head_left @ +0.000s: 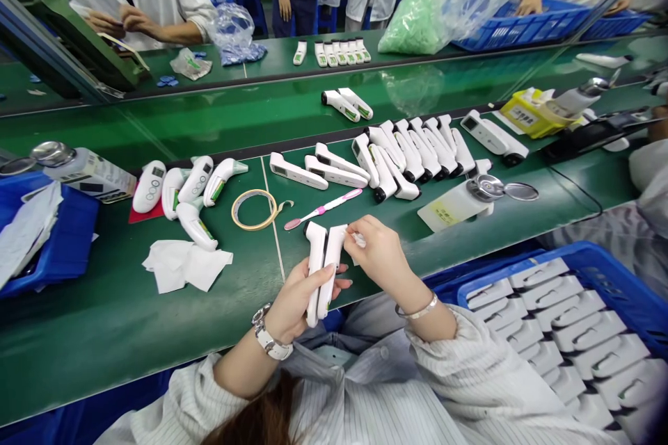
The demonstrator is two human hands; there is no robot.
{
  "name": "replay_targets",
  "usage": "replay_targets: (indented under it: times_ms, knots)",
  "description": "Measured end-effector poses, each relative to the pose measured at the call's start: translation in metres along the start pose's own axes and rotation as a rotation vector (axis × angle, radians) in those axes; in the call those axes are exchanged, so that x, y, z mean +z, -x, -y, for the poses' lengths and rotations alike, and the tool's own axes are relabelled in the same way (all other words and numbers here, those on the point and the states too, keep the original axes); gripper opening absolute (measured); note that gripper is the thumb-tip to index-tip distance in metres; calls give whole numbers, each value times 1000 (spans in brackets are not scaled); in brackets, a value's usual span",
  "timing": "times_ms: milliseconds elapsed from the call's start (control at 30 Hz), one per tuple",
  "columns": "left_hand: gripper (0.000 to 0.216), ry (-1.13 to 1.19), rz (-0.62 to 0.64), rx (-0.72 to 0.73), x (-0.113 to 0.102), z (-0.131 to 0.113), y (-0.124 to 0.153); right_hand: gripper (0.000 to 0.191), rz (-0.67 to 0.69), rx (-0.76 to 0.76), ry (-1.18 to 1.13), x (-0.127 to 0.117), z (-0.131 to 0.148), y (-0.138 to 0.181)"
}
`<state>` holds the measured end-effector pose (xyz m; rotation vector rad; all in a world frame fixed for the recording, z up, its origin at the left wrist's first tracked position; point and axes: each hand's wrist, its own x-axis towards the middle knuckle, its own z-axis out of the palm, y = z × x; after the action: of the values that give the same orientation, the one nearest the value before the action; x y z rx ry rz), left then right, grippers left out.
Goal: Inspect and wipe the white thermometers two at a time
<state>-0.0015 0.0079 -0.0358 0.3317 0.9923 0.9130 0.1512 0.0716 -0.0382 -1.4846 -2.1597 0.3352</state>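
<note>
Two white handheld thermometers, one on the left (pixel 316 247) and one on the right (pixel 335 245), are held side by side in my left hand (pixel 295 295) above the bench's front edge. My right hand (pixel 380 250) pinches a small white piece, perhaps tissue (pixel 359 240), against the head of the right thermometer. Just beyond lies a pink-and-white toothbrush (pixel 324 210). Left of it is a roll of tape (pixel 235 212) with its end lifted. Several more thermometers (pixel 404 149) lie in a row behind. A bottle with a metal top (pixel 443 207) lies to the right of my hands.
Crumpled white tissue (pixel 185 264) and several thermometers (pixel 195 181) lie at left, near a blue bin (pixel 67 236). At lower right, a blue crate (pixel 589 250) holds many white units. Across the green conveyor (pixel 250 122), co-workers in white coats stand near a bag of green pieces (pixel 417 24).
</note>
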Motion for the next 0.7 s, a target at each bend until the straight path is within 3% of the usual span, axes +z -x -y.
replay_targets:
  times_ms: [167, 300, 533, 700]
  knots:
    - [30, -4, -15, -6, 1, 0, -2, 10, 42, -46, -22, -10, -4, 12]
    - [28, -7, -27, -22, 1, 0, -1, 7, -48, -27, -41, -20, -9, 11]
    - [28, -18, -39, -32, 2, -1, 0, 10, -60, -73, -76, 0, -7, 1]
    - [32, -30, -40, -27, 2, 0, -1, 9, -49, -80, -69, 1, -8, 0]
